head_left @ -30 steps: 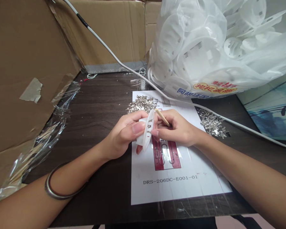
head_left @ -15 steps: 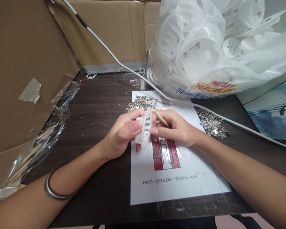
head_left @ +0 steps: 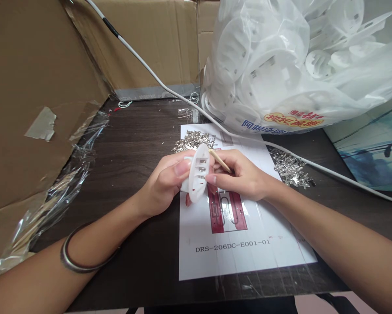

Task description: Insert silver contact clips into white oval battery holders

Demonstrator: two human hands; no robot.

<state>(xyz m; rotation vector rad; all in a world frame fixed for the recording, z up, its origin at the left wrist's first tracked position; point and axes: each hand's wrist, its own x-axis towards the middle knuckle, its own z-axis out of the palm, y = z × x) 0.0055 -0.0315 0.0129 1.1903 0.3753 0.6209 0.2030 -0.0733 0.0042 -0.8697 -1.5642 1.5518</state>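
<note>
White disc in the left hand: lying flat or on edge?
Nearly on edge: the white disc shows as a narrow, almost upright oval, gripped by the left hand.

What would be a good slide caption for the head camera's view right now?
Left hand gripping a white plastic part, right hand holding a thin stick.

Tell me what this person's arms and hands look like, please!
The left hand and right hand wear no gloves, and no sleeves show on the forearms. A round, silvery-grey bangle, which looks like metal, circles the left forearm. The right has no bangle.
</note>
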